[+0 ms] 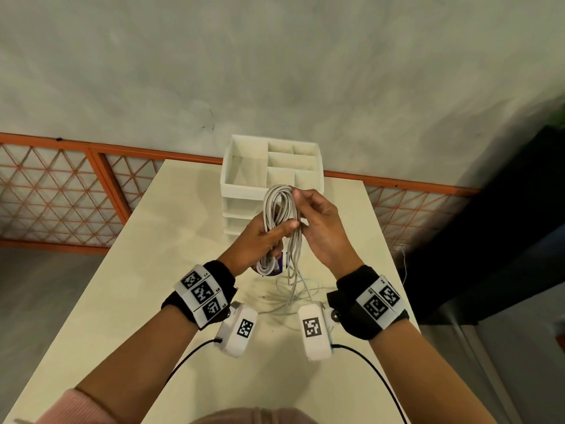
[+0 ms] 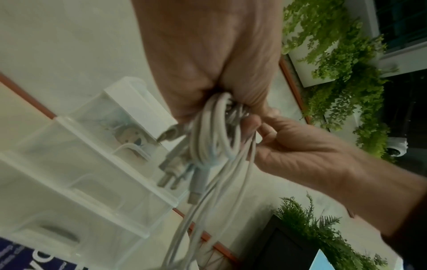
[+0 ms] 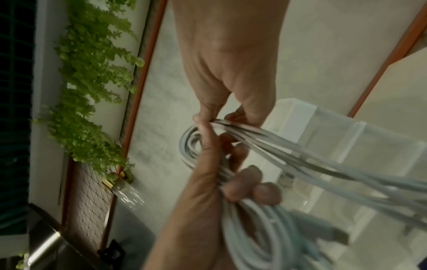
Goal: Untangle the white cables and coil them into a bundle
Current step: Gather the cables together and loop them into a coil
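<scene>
A coil of white cables [image 1: 279, 206] is held upright above the cream table [image 1: 153, 270]. My left hand [image 1: 267, 237] grips the middle of the coil, thumb across its front. My right hand [image 1: 308, 209] pinches strands at the coil's right side and top. Loose strands [image 1: 295, 270] hang from the hands down to the table. In the left wrist view the cables [image 2: 215, 138] bunch under the left hand's fingers [image 2: 203, 102], with several plug ends [image 2: 175, 168] dangling. In the right wrist view the right hand [image 3: 215, 118] pinches strands [image 3: 277, 149] that fan to the right.
A white compartment organiser [image 1: 272, 166] on clear drawers stands just behind the hands. A purple-labelled object [image 1: 279, 266] lies on the table under the coil. An orange lattice railing [image 1: 61, 191] runs behind the table. Dark furniture [image 1: 504, 224] stands at the right.
</scene>
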A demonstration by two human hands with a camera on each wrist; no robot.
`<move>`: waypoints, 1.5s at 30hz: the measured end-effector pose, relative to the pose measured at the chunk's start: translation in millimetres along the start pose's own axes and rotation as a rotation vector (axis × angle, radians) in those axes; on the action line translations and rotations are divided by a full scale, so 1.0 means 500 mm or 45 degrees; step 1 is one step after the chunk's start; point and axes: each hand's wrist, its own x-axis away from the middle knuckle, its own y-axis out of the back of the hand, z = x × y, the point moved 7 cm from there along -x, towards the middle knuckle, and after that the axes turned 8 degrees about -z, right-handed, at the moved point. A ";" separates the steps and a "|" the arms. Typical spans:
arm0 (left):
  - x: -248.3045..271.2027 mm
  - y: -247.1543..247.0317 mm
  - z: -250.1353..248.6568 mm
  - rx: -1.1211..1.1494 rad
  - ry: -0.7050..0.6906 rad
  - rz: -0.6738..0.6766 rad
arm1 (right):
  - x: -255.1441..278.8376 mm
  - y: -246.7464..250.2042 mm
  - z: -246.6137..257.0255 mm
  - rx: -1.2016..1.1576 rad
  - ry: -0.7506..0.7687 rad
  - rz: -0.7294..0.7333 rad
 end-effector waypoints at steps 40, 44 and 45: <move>-0.050 0.098 0.051 0.715 0.285 -0.818 | 0.082 -0.074 -0.077 0.961 -0.016 0.849; -0.050 0.103 0.048 0.825 0.303 -0.925 | 0.095 -0.063 -0.092 1.008 -0.043 0.979; -0.050 0.110 0.049 0.849 0.306 -0.964 | 0.101 -0.059 -0.087 0.995 -0.038 1.020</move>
